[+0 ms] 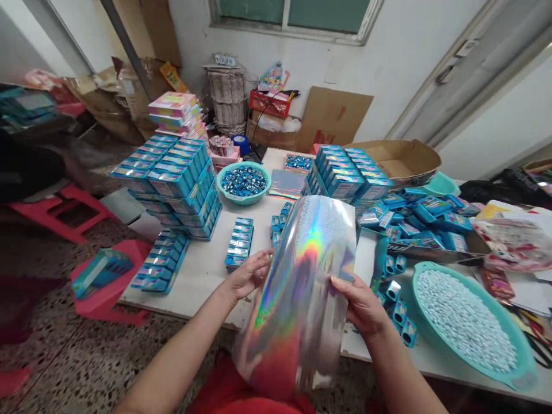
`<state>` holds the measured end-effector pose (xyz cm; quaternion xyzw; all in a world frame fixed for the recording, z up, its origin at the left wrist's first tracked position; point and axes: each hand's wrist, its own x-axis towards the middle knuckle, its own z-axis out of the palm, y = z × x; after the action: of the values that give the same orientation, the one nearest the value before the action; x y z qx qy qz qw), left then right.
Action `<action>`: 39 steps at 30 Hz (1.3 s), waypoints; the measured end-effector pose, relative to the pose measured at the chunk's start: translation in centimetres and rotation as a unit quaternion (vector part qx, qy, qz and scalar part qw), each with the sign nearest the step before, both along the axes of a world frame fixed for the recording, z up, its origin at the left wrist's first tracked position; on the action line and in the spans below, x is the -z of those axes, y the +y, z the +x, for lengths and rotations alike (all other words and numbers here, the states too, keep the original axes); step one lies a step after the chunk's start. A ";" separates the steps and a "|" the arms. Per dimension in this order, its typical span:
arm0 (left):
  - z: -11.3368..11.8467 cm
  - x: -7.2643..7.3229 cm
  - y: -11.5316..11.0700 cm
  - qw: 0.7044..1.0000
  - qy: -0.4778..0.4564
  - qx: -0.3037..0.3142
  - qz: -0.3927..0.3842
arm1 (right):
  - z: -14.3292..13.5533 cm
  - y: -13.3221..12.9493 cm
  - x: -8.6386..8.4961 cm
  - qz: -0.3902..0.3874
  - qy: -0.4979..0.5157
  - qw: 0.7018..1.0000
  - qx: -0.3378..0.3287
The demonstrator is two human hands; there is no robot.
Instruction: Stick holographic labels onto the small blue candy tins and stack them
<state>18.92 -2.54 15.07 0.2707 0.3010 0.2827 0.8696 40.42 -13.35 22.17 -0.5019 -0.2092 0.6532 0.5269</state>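
A shiny holographic silver sheet (302,287), curved along its length, is held upright over the table's front edge. My right hand (362,305) grips its right side, with the thumb on the near face and the fingers hidden behind. At the left edge is my left hand (250,276), its fingers curled against the sheet and their tips partly hidden. Just beyond the left hand stands a row of small blue boxes (240,238). More small blue boxes (282,218) show partly behind the sheet. Several open blue boxes (399,310) lie beside the right hand.
Stacks of blue boxes (181,178) rise at left, others (345,172) at the back right. A teal basin (221,192) contains blue wrapped pieces; another basin (474,282) contains pale blue pieces. A carton (478,250) of loose blue boxes is at right. Red stools (103,299) stand left.
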 end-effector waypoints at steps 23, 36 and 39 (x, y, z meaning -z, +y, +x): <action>-17.1 -2.9 -5.5 0.790 0.454 -0.137 0.389 | -8.9 0.2 4.6 0.156 -0.476 0.865 -0.038; -20.4 -5.6 -5.8 0.600 0.616 -0.042 0.509 | -14.2 1.3 3.5 0.189 -0.510 0.821 -0.175; -16.5 -5.2 -5.4 0.609 0.549 0.063 0.569 | -16.1 1.6 3.9 0.213 -0.499 0.809 -0.226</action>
<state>2.40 -7.93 20.24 0.8336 0.4832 0.1399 0.2282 24.28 -11.75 18.30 -0.5722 -0.6848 0.3529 0.2813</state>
